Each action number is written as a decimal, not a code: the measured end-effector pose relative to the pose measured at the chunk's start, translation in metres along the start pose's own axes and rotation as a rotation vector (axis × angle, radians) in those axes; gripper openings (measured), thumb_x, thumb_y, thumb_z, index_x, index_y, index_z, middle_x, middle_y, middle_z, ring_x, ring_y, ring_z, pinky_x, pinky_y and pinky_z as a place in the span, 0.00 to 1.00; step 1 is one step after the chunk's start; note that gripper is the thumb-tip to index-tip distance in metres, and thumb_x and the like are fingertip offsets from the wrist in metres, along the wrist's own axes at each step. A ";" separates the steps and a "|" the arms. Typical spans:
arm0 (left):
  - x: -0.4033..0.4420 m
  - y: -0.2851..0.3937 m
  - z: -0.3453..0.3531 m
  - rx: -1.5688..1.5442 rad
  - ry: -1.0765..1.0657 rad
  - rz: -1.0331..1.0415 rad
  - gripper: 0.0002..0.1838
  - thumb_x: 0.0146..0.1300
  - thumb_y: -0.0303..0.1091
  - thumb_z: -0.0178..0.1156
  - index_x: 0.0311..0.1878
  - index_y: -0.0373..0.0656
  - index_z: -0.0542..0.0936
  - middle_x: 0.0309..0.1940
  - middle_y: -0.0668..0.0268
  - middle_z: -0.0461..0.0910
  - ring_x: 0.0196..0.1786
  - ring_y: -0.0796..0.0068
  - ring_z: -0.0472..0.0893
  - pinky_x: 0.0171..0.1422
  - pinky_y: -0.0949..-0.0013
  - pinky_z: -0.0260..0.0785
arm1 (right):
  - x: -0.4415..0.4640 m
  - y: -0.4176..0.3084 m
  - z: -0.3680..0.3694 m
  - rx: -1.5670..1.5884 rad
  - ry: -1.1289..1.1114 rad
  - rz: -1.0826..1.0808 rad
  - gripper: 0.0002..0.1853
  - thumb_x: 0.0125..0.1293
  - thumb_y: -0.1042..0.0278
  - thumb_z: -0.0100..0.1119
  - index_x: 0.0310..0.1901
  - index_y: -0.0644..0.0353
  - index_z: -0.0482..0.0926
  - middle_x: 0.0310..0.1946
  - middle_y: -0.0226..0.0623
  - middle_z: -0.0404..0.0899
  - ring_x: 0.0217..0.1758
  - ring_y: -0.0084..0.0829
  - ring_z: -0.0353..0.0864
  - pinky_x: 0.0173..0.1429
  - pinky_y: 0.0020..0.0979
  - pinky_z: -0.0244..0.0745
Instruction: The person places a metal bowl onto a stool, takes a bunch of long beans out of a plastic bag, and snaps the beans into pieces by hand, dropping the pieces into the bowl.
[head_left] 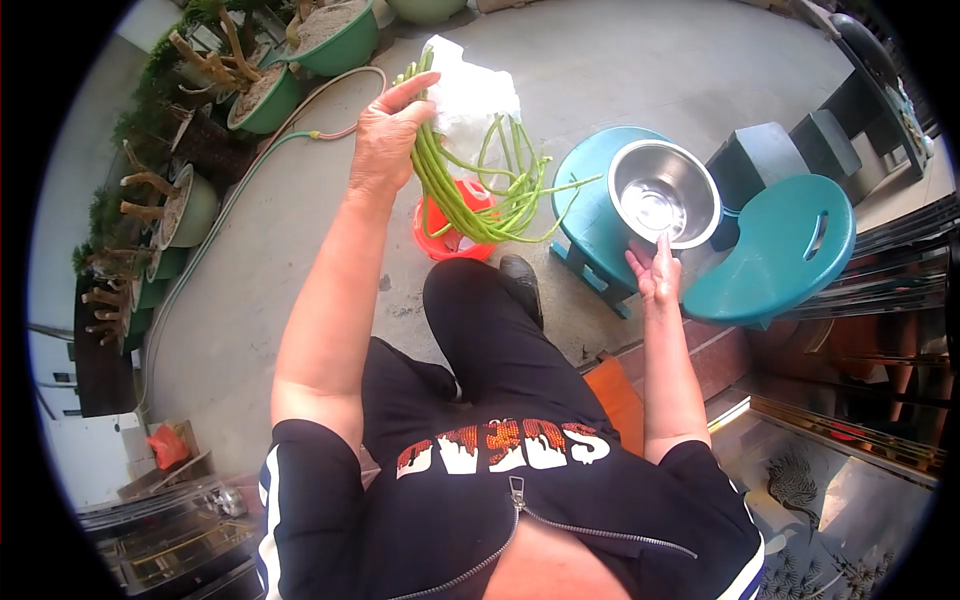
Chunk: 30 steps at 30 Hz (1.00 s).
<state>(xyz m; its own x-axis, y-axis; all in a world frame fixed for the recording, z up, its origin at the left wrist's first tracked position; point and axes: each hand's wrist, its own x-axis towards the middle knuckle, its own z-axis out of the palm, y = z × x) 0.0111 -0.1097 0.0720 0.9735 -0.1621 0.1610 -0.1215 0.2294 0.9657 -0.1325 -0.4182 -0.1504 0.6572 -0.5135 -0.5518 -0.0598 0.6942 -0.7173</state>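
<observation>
My left hand [385,135] is closed around a bundle of long green beans [450,195], lifted ahead of me with the loose ends drooping to the right. A white plastic bag [470,95] is against the beans, just beyond my fingers; whether I grip it too is unclear. Under the bundle a red basin [432,238] stands on the floor, partly covered by the beans. My right hand [657,272] has its thumb over the near rim of a stainless steel bowl [655,195], its fingers below the rim. The bowl rests on a teal plastic stool [585,190] and looks empty inside.
A teal chair seat or backrest [770,255] with a slot is right of the bowl. Grey blocks [760,165] stand behind it. Green planters [268,100] line the left side, with a hose [235,190] along the floor. A dark shoe [520,285] is near the basin.
</observation>
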 end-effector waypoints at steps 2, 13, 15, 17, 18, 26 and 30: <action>-0.004 0.012 -0.016 0.012 0.033 0.043 0.17 0.57 0.19 0.54 0.50 0.40 0.80 0.37 0.67 0.79 0.32 0.80 0.78 0.31 0.73 0.77 | -0.009 0.009 0.001 0.073 -0.010 0.126 0.30 0.66 0.52 0.55 0.60 0.64 0.60 0.53 0.51 0.69 0.47 0.44 0.78 0.45 0.44 0.80; -0.048 0.008 -0.099 -0.061 0.167 0.079 0.16 0.56 0.17 0.54 0.47 0.38 0.80 0.35 0.66 0.80 0.31 0.82 0.78 0.33 0.77 0.75 | -0.102 0.045 0.121 -0.638 -0.657 -0.347 0.16 0.63 0.67 0.59 0.51 0.65 0.74 0.38 0.31 0.77 0.35 0.20 0.77 0.37 0.21 0.73; -0.057 -0.006 -0.114 -0.068 0.126 0.067 0.16 0.56 0.17 0.56 0.48 0.37 0.81 0.43 0.65 0.81 0.41 0.81 0.78 0.48 0.78 0.72 | -0.116 0.048 0.160 -0.826 -0.724 -0.703 0.20 0.60 0.70 0.62 0.54 0.65 0.72 0.44 0.36 0.76 0.38 0.23 0.77 0.41 0.23 0.75; -0.068 -0.022 -0.126 -0.014 0.089 0.078 0.15 0.56 0.17 0.56 0.47 0.37 0.81 0.44 0.65 0.81 0.40 0.81 0.78 0.47 0.78 0.72 | -0.143 0.049 0.200 -0.849 -0.799 -0.857 0.27 0.56 0.68 0.66 0.58 0.63 0.69 0.52 0.41 0.72 0.46 0.29 0.76 0.46 0.29 0.77; -0.073 -0.034 -0.133 0.048 0.083 0.077 0.14 0.56 0.18 0.57 0.46 0.38 0.82 0.43 0.66 0.80 0.42 0.82 0.77 0.49 0.77 0.70 | -0.148 0.054 0.217 -0.884 -0.835 -0.963 0.30 0.56 0.68 0.66 0.60 0.61 0.67 0.55 0.41 0.69 0.48 0.29 0.75 0.49 0.30 0.75; -0.114 -0.086 -0.152 -0.127 0.019 -0.052 0.13 0.55 0.19 0.56 0.42 0.39 0.84 0.38 0.71 0.77 0.40 0.82 0.74 0.46 0.77 0.67 | -0.121 0.111 0.249 -1.043 -1.143 -0.503 0.21 0.54 0.70 0.64 0.51 0.64 0.76 0.36 0.36 0.82 0.39 0.21 0.78 0.45 0.27 0.73; -0.113 -0.084 -0.147 -0.108 -0.132 -0.092 0.13 0.57 0.19 0.55 0.44 0.38 0.83 0.36 0.71 0.78 0.36 0.83 0.75 0.43 0.78 0.69 | -0.112 0.106 0.232 -0.859 -0.774 -0.589 0.11 0.58 0.74 0.55 0.43 0.62 0.79 0.28 0.31 0.81 0.33 0.18 0.76 0.40 0.24 0.72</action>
<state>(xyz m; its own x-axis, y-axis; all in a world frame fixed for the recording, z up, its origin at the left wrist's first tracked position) -0.0600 0.0305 -0.0574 0.9449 -0.3098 0.1056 -0.0051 0.3089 0.9511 -0.0382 -0.1704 -0.0663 0.9929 -0.0062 0.1187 0.1142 -0.2262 -0.9674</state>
